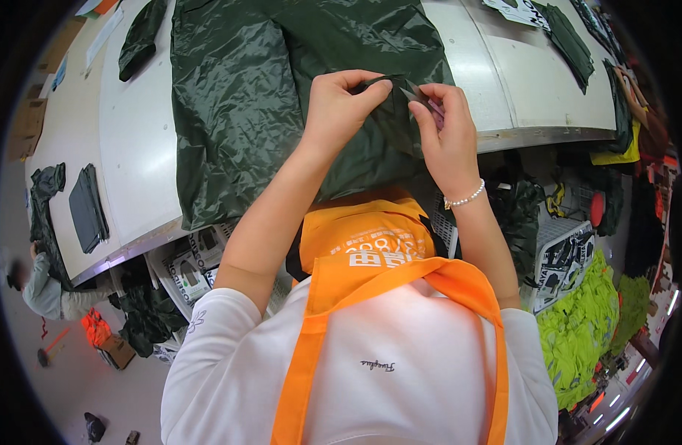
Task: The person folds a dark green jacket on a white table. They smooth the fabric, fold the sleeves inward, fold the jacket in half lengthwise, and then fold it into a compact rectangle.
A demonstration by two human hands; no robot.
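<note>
Dark-green coated garment (229, 111) lies on the pale worktable (140, 141), upper centre of the frame. My left hand (339, 110) pinches a fold of it between thumb and fingers. My right hand (450, 137) grips what appear to be pink-handled snips (436, 113), with a pointed blade directed at the pinched area. Recommended handling, in my judgement: keep the fold taut under the left thumb; hold the blade tip clear of the coating, which probably nicks easily; close the blades only with the cutting line in sight. Limits of view: my right fingers cover most of the handle; I cannot tell whether the blades are parted; the upper edge cuts off the garment's far end.
</note>
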